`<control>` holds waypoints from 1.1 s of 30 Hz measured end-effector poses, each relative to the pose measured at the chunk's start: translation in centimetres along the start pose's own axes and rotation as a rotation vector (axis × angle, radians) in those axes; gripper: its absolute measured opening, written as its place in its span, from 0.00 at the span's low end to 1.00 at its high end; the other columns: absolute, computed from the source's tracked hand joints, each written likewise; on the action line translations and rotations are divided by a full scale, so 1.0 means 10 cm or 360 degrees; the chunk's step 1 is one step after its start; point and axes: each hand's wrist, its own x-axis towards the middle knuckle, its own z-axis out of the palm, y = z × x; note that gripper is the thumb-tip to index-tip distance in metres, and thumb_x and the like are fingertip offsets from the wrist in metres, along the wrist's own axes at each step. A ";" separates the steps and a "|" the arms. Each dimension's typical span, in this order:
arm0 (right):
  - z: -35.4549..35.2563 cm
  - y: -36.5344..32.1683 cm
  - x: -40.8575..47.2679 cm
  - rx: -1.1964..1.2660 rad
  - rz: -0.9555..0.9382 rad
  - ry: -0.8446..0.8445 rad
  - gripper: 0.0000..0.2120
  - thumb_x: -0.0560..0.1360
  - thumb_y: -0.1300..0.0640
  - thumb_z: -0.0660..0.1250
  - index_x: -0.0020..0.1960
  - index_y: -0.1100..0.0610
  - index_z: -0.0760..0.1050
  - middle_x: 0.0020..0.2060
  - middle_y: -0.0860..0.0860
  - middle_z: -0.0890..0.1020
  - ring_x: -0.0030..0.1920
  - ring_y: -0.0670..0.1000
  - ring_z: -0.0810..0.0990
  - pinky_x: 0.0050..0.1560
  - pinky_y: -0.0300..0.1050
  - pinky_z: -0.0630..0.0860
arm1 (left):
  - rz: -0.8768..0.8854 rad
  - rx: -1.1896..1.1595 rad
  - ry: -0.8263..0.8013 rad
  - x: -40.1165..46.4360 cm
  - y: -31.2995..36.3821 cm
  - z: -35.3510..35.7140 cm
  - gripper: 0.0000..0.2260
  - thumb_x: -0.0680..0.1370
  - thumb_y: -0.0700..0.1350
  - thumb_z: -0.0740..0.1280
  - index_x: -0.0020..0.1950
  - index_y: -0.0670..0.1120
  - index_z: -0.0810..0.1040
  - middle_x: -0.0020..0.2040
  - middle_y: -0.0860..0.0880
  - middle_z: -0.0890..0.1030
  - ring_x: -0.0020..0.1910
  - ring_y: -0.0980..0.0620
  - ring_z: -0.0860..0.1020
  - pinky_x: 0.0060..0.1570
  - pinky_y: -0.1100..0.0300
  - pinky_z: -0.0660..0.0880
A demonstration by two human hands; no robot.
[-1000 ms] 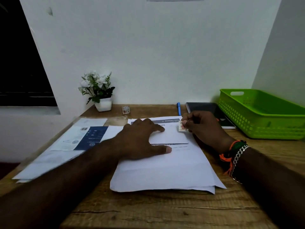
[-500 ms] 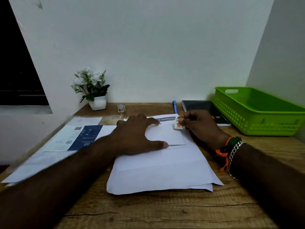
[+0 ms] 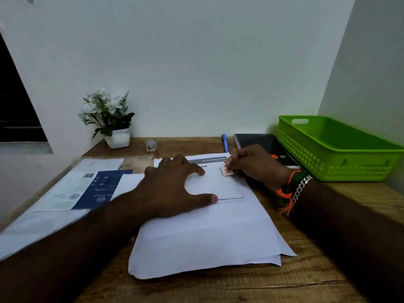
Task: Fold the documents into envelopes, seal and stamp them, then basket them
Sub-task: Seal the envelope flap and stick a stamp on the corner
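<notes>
A white envelope lies on a stack of white documents in the middle of the wooden desk. My left hand rests flat on the envelope's left part, fingers spread. My right hand pinches a small stamp with an orange picture and holds it against the envelope's upper right corner. A green plastic basket stands at the right edge of the desk, with nothing visible inside it.
A roll of stamps lies near the wall, beside a white pot of white flowers. A blue pen and a dark notebook sit behind my right hand. Plastic mailers with blue print lie at the left.
Both hands stay in place on the envelope; the stamp stays at the upper right corner. The camera has shifted a little, so the scene sits slightly lower and to the left.
</notes>
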 end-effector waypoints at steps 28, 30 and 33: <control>0.12 0.03 -0.04 -0.0598 -0.0190 0.0235 0.06 0.71 0.59 0.74 0.36 0.55 0.86 0.35 0.48 0.87 0.42 0.46 0.85 0.52 0.47 0.82 | 0.0014 -0.0133 0.0028 0.04 -0.01 0.06 0.42 0.58 0.83 0.59 0.68 0.66 0.72 0.63 0.60 0.68 0.66 0.53 0.65 0.70 0.45 0.68; 0.13 0.03 -0.05 -0.0705 -0.0242 0.0270 0.06 0.71 0.58 0.73 0.36 0.54 0.87 0.35 0.49 0.87 0.43 0.47 0.85 0.52 0.47 0.82 | 0.0017 -0.0129 0.0020 0.04 -0.02 0.06 0.39 0.61 0.82 0.62 0.68 0.66 0.72 0.63 0.59 0.67 0.66 0.53 0.65 0.70 0.45 0.68; 0.15 0.00 -0.08 -0.0849 -0.0291 0.0307 0.06 0.70 0.57 0.73 0.37 0.54 0.87 0.35 0.49 0.87 0.42 0.48 0.85 0.51 0.47 0.82 | 0.0006 -0.0131 0.0022 0.04 -0.01 0.05 0.36 0.65 0.79 0.66 0.69 0.65 0.72 0.63 0.59 0.67 0.66 0.53 0.65 0.70 0.45 0.68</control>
